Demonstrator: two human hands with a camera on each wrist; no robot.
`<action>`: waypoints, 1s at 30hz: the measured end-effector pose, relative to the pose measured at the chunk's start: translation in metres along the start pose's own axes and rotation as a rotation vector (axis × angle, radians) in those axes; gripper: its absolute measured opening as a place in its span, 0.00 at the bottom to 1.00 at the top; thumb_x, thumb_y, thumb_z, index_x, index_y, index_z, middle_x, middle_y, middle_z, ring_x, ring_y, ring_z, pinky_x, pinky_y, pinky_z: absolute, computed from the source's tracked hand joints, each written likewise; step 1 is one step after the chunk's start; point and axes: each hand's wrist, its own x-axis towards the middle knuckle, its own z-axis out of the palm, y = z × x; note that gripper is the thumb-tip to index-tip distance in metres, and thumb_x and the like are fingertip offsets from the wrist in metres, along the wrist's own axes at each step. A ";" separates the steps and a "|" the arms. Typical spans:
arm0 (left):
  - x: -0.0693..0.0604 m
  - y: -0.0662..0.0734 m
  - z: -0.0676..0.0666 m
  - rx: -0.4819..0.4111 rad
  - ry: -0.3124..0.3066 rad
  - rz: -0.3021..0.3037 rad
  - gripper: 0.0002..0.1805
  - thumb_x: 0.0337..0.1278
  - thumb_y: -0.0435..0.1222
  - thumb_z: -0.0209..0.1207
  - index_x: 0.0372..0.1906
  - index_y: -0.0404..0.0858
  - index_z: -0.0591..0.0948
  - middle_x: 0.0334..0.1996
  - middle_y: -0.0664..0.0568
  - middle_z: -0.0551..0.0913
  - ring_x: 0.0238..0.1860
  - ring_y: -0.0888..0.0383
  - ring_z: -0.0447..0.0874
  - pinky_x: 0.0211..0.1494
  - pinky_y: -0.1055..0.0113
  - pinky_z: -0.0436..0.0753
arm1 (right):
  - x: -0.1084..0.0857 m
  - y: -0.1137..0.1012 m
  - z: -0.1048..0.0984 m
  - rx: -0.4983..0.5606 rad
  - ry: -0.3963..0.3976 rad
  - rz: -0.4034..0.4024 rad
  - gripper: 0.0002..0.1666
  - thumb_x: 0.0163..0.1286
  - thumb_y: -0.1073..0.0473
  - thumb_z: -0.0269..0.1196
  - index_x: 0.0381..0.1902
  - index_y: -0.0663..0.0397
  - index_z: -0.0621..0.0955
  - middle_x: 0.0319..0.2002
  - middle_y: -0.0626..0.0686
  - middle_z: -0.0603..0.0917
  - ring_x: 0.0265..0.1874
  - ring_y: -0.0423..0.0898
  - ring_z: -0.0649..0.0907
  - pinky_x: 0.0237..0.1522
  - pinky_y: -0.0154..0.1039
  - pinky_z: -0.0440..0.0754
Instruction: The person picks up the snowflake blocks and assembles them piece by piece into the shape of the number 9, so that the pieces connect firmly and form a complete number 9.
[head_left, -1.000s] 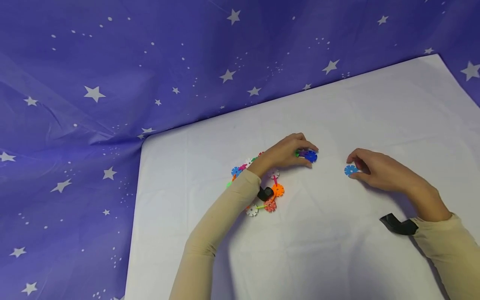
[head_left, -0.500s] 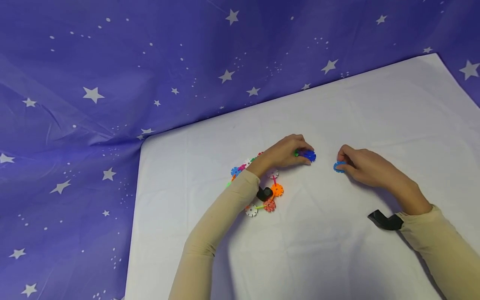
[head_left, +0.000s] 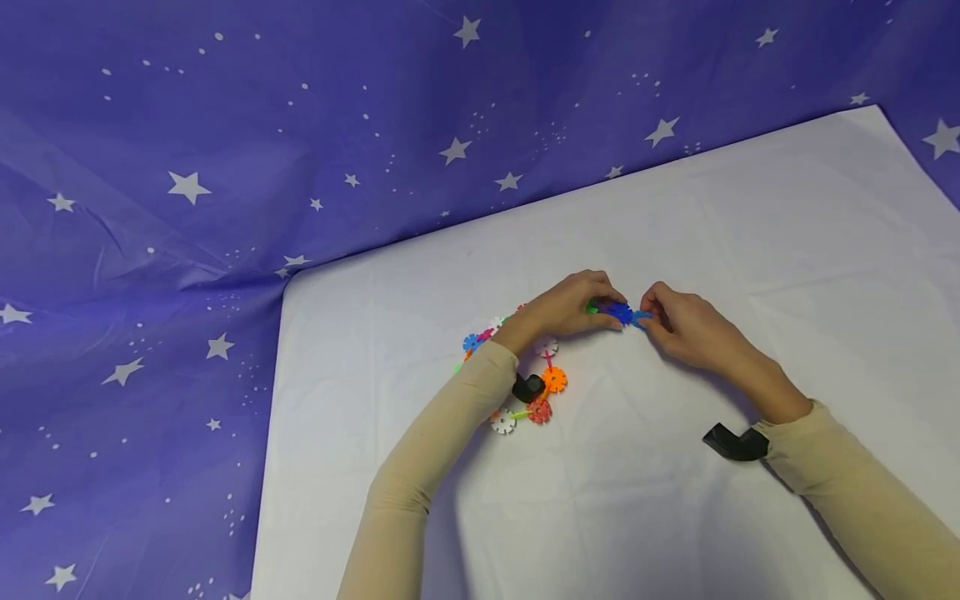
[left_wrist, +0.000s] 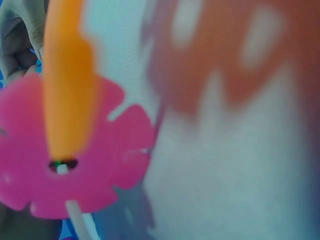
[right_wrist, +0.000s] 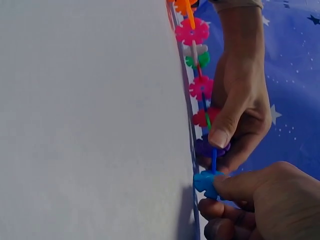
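Note:
My left hand (head_left: pixel 570 304) pinches a purple notched disc (right_wrist: pixel 204 146) at the end of a chain of colourful plastic snowflake discs. From it a dark blue disc (head_left: pixel 621 313) sticks out, edge-on in the right wrist view. My right hand (head_left: pixel 693 329) holds a light blue disc (right_wrist: pixel 203 182) between thumb and fingers. The light blue disc meets the dark blue one's edge; how deep the slots sit together I cannot tell. Close up in the left wrist view are a pink disc (left_wrist: pixel 125 160) and a blurred orange disc (left_wrist: pixel 70 95).
The chain curves over the white tablecloth (head_left: pixel 675 500), partly under my left forearm, with an orange disc (head_left: pixel 555 380) and a white disc (head_left: pixel 503 421) in it. Black wrist mounts (head_left: pixel 737 443) jut from both sleeves. A purple starry curtain (head_left: pixel 375 125) hangs behind the table.
My right hand has moved left with the light blue disc, turning it from flat to edge-on and bringing it against the dark blue disc. My left hand has stayed nearly still.

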 end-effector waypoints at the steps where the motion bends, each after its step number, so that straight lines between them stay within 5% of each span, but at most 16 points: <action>1: 0.000 0.000 0.000 -0.001 0.001 0.000 0.22 0.59 0.46 0.66 0.56 0.41 0.83 0.44 0.55 0.80 0.45 0.63 0.74 0.53 0.76 0.70 | 0.000 0.000 0.001 -0.002 0.003 0.000 0.08 0.64 0.69 0.62 0.40 0.61 0.74 0.23 0.48 0.74 0.19 0.39 0.68 0.23 0.33 0.67; 12: -0.001 -0.002 0.001 -0.005 0.002 0.002 0.22 0.60 0.45 0.65 0.56 0.40 0.83 0.42 0.54 0.81 0.42 0.63 0.73 0.50 0.76 0.70 | -0.002 -0.001 0.007 -0.008 0.055 -0.006 0.12 0.64 0.69 0.65 0.43 0.59 0.75 0.22 0.48 0.75 0.18 0.39 0.69 0.23 0.35 0.67; 24: 0.000 -0.001 0.003 0.007 -0.033 0.008 0.22 0.62 0.45 0.63 0.57 0.39 0.82 0.45 0.52 0.80 0.42 0.61 0.72 0.50 0.76 0.70 | -0.003 0.003 0.019 -0.025 0.222 -0.146 0.10 0.58 0.73 0.68 0.34 0.60 0.78 0.22 0.51 0.83 0.18 0.37 0.72 0.21 0.34 0.70; 30: -0.001 -0.002 0.002 0.012 -0.027 0.010 0.21 0.63 0.45 0.62 0.57 0.39 0.82 0.44 0.53 0.80 0.42 0.62 0.72 0.49 0.76 0.70 | 0.000 0.002 0.023 -0.005 0.240 -0.128 0.10 0.59 0.73 0.68 0.33 0.61 0.77 0.24 0.53 0.83 0.17 0.38 0.73 0.21 0.34 0.69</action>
